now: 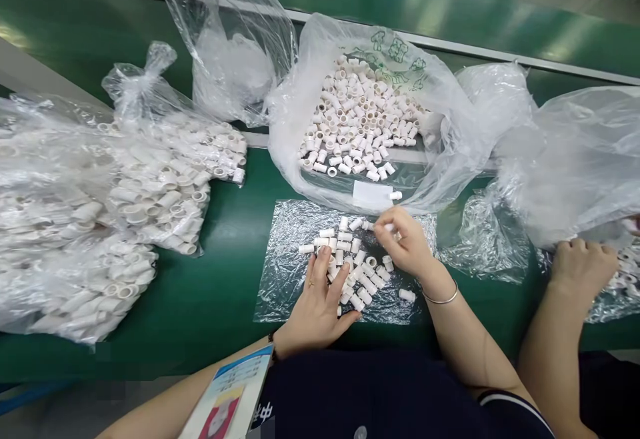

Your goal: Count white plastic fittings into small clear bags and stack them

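Many short white plastic fittings (367, 283) lie in a loose pile on a clear plastic sheet (283, 279) in front of me. My left hand (317, 299) rests at the left side of the pile, its fingers spread against the pieces. Over the sheet's upper right part, my right hand (405, 242) is closed, fingers curled round a white fitting that shows partly between them. Beyond the sheet, a large open plastic bag (295, 125) holds a heap of the same fittings, with a white paper label (373, 193) at its near edge.
Filled clear bags (100, 212) of white parts cover the left side of the green table (230, 252). Another bag (235, 65) stands at the back. Crumpled plastic (493, 239) lies to the right, beside a co-worker's hand (583, 265) and a large bag (580, 159).
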Tool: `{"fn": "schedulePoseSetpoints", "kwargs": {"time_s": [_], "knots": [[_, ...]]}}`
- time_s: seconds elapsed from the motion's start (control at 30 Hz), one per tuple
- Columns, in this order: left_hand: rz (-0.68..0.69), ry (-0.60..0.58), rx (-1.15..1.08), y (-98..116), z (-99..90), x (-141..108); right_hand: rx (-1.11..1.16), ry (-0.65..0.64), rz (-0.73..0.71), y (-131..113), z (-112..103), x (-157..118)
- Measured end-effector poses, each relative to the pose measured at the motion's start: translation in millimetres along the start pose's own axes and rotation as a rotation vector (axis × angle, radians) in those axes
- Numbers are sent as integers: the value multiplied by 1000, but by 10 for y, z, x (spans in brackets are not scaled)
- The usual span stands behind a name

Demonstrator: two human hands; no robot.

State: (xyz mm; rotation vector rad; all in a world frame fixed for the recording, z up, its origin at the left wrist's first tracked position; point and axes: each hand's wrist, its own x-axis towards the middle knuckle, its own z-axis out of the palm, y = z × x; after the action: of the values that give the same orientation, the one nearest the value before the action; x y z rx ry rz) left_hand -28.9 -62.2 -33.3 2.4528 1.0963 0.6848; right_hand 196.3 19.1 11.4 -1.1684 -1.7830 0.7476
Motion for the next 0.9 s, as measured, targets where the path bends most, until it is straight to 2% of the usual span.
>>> {"fn": "schedulePoseSetpoints", "kwargs": {"time_s": [0.1, 0.17, 0.23, 0.3, 0.4, 0.53, 0.9], "knots": [[-1, -1, -2, 5, -5, 3, -117, -134, -149, -37, -4, 24], [1, -3, -2, 5, -3, 0, -229, -92, -157, 26, -80, 129], [6, -2, -1, 3, 2, -5, -381, 1, -106, 158, -185, 291], [7, 1, 3, -2, 8, -10, -522, 41, -21, 327, -276, 478], [7, 5, 11, -15, 19, -14, -652, -45, 66, 557, -329, 727], [18, 7, 20, -30, 32, -11, -667, -156, 116, 703, -273, 881], [10, 13, 19, -19, 24, -5, -587, -40, 211, 717, -234, 867]]}}
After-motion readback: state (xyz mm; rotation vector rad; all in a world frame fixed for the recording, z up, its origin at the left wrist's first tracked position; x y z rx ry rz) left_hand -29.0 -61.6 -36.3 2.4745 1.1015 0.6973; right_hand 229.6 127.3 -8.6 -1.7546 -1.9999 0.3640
